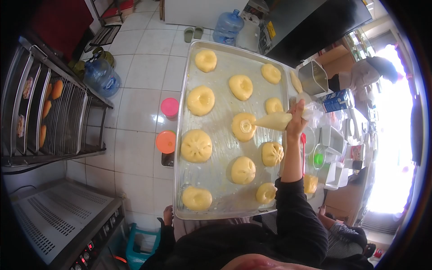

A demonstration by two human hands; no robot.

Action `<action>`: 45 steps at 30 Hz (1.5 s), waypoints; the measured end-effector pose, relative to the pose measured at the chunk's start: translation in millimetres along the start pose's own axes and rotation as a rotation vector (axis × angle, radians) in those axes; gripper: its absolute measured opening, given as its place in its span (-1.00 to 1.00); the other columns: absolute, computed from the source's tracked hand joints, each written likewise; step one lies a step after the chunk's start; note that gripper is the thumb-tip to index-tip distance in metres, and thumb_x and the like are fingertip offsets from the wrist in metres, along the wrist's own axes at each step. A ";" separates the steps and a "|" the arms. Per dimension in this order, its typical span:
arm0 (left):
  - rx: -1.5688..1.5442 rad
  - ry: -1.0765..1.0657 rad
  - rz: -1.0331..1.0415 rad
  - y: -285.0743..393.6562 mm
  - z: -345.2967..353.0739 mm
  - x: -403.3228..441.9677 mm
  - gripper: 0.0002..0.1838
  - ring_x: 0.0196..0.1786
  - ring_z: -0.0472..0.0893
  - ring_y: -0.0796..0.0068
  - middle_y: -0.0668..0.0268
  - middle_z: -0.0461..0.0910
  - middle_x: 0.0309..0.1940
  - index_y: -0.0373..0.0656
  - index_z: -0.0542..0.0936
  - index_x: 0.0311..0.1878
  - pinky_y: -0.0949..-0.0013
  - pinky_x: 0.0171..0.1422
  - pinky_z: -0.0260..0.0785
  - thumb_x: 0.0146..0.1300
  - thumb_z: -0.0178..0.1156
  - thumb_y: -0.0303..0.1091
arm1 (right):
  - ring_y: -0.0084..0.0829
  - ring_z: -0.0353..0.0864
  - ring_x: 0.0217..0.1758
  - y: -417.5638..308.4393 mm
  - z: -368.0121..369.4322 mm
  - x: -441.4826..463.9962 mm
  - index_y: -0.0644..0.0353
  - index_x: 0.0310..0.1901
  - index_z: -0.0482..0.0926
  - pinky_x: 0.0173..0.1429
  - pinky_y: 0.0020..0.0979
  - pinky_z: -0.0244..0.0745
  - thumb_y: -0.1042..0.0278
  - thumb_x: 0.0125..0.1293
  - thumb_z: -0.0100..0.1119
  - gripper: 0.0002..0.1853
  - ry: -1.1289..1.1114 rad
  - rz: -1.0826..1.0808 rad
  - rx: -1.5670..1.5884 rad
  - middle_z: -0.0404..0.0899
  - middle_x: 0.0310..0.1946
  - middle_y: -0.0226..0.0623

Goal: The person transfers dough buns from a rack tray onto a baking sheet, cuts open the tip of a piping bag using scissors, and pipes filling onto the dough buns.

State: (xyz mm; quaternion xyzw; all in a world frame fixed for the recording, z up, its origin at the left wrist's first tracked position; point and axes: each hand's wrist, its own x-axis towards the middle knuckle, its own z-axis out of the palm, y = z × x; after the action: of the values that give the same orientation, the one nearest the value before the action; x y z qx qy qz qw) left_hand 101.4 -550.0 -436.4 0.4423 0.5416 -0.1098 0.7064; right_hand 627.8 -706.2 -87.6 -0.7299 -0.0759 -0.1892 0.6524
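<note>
My right hand (pixel 296 120) is closed around a piping bag (pixel 275 121) filled with pale cream. The bag's tip points left, right by a dough bun (pixel 243 132) that has a ring of cream on top. Several other yellow dough buns, some with a hollow and some with cuts like petals, lie on a large metal baking tray (pixel 216 148); one scored bun (pixel 196 146) is at the left. My left hand (pixel 168 215) is by the tray's near left corner, its fingers mostly hidden, so whether it touches the tray is unclear.
A tray rack (pixel 67 112) with baked bread stands left, above an oven (pixel 67 216) with lit red displays. Pink (pixel 169 107) and orange (pixel 166 141) round lids sit beside the tray. Containers and a blue carton (pixel 337 101) crowd the right; another person (pixel 360 81) is there.
</note>
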 end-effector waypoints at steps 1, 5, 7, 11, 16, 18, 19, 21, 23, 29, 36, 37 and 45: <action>0.008 -0.002 0.021 0.2 -0.3 -0.2 -0.73 -0.54 0.36 0.60 0.41 0.41 -0.47 -0.12 0.46 -0.17 0.56 -0.60 0.19 0.07 -0.05 -0.27 | -0.70 0.09 -0.72 -0.4 -1.7 -0.8 0.08 -0.72 0.21 -0.64 -0.61 -0.02 0.19 0.27 -0.10 -0.60 0.008 0.005 -0.006 0.12 -0.79 -0.55; 0.209 -0.010 0.385 -21.6 -7.1 11.9 -0.74 -0.37 0.46 0.34 0.28 0.47 -0.41 -0.17 0.47 -0.21 0.38 -0.39 0.34 -0.04 0.04 -0.38 | -0.70 0.08 -0.73 2.6 -9.5 -4.5 0.07 -0.74 0.19 -0.65 -0.59 -0.03 0.18 0.27 -0.12 -0.58 0.017 0.035 0.004 0.12 -0.80 -0.55; 0.263 -0.008 0.516 -26.3 -7.3 17.3 -0.70 -0.27 0.47 0.23 0.21 0.48 -0.37 -0.18 0.48 -0.22 0.33 -0.25 0.36 -0.12 0.09 -0.42 | -0.70 0.07 -0.74 6.5 -14.9 -7.9 0.07 -0.74 0.19 -0.65 -0.59 -0.03 0.18 0.27 -0.12 -0.58 0.009 0.050 -0.009 0.12 -0.80 -0.55; 0.180 0.032 0.425 -23.0 -1.6 16.8 -0.63 -0.19 0.46 0.16 0.16 0.49 -0.33 -0.18 0.48 -0.21 0.31 -0.13 0.35 -0.22 0.14 -0.44 | -0.68 0.05 -0.76 8.9 -18.3 -15.0 0.06 -0.75 0.17 -0.66 -0.58 -0.02 0.18 0.28 -0.14 -0.57 0.027 0.099 0.054 0.10 -0.80 -0.54; 0.078 0.071 0.357 -20.3 -11.3 17.9 -0.67 -0.25 0.47 0.25 0.27 0.48 -0.29 -0.11 0.42 -0.09 0.30 -0.18 0.35 0.01 0.03 -0.34 | -0.67 0.16 -0.68 6.1 -28.1 -9.5 0.08 -0.68 0.21 -0.63 -0.58 0.08 0.19 0.25 -0.08 -0.64 0.222 0.159 0.363 0.17 -0.76 -0.51; -0.263 0.277 -0.058 14.2 -14.8 2.8 -0.69 -0.28 0.46 0.32 0.34 0.47 -0.28 -0.05 0.39 -0.04 0.31 -0.25 0.36 0.12 -0.04 -0.26 | -0.64 0.18 -0.67 -12.0 -31.7 -4.6 0.07 -0.67 0.20 -0.61 -0.56 0.12 0.19 0.25 -0.10 -0.64 0.441 0.265 0.452 0.17 -0.75 -0.49; -0.381 0.334 0.060 19.8 -28.1 5.6 -0.70 -0.29 0.45 0.38 0.34 0.46 -0.29 -0.05 0.38 -0.04 0.36 -0.29 0.34 0.14 -0.06 -0.25 | -0.61 0.20 -0.65 -6.3 -44.5 -2.0 0.07 -0.65 0.21 -0.58 -0.53 0.15 0.17 0.25 -0.11 -0.66 0.408 0.280 0.528 0.18 -0.73 -0.48; -0.620 0.442 0.300 41.2 -79.8 13.2 -0.71 -0.32 0.43 0.49 0.35 0.43 -0.30 -0.04 0.36 -0.04 0.46 -0.38 0.31 0.19 -0.11 -0.22 | -0.56 0.24 -0.62 17.4 -81.1 3.3 0.06 -0.60 0.22 -0.54 -0.46 0.21 0.14 0.25 -0.14 -0.69 0.338 0.311 0.678 0.19 -0.71 -0.46; -0.532 0.643 0.676 92.6 -102.1 -4.6 -0.74 -0.36 0.38 0.54 0.37 0.39 -0.41 -0.14 0.36 -0.10 0.50 -0.33 0.28 0.15 -0.01 -0.27 | -0.50 0.28 -0.57 16.3 -97.8 1.1 0.06 -0.57 0.22 -0.47 -0.38 0.28 0.12 0.24 -0.16 -0.71 0.355 0.404 0.773 0.21 -0.68 -0.45; -0.355 0.315 1.049 327.4 77.5 -240.9 -0.62 -0.14 0.39 0.42 0.27 0.37 -0.16 -0.18 0.32 0.00 0.35 -0.10 0.29 0.14 -0.02 -0.21 | -0.39 0.39 -0.48 -35.5 -105.6 -21.9 0.06 -0.55 0.27 -0.29 -0.30 0.38 0.12 0.22 -0.17 -0.73 0.389 0.858 0.877 0.32 -0.62 -0.41; -0.148 -0.742 0.900 284.5 268.4 -289.4 -0.13 0.13 0.26 0.31 0.16 0.18 0.09 -0.11 -0.19 0.27 0.29 0.14 0.17 0.02 0.18 -0.31 | -0.50 0.34 -0.57 -72.5 -86.6 -112.3 -0.01 -0.63 0.28 -0.43 -0.42 0.31 0.14 0.28 -0.25 -0.67 0.067 0.955 1.099 0.31 -0.67 -0.45; -0.178 -0.692 0.946 280.1 275.2 -284.4 -0.15 0.12 0.26 0.34 0.18 0.19 0.08 -0.10 -0.20 0.27 0.31 0.14 0.17 0.04 0.16 -0.32 | -0.50 0.26 -0.60 -65.0 -86.1 -127.7 0.01 -0.64 0.26 -0.42 -0.46 0.30 0.13 0.28 -0.26 -0.65 -0.189 0.772 1.308 0.21 -0.72 -0.49; -0.501 -0.486 0.908 313.0 192.0 -281.2 -0.36 0.09 0.27 0.45 0.19 0.23 0.04 -0.17 -0.13 0.21 0.39 0.18 0.10 0.17 0.00 -0.44 | -0.41 0.34 -0.11 -141.7 -5.0 -218.5 0.05 -0.19 0.28 0.07 -0.31 0.25 0.09 0.27 -0.19 -0.77 -0.279 0.676 1.131 0.32 -0.27 -0.40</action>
State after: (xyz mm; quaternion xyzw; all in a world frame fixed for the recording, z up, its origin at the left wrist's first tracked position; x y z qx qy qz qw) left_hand 318.6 -601.0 -31.3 0.4115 0.1290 0.2379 0.8703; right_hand 375.9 -661.9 -38.3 -0.2771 -0.0143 0.1906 0.9416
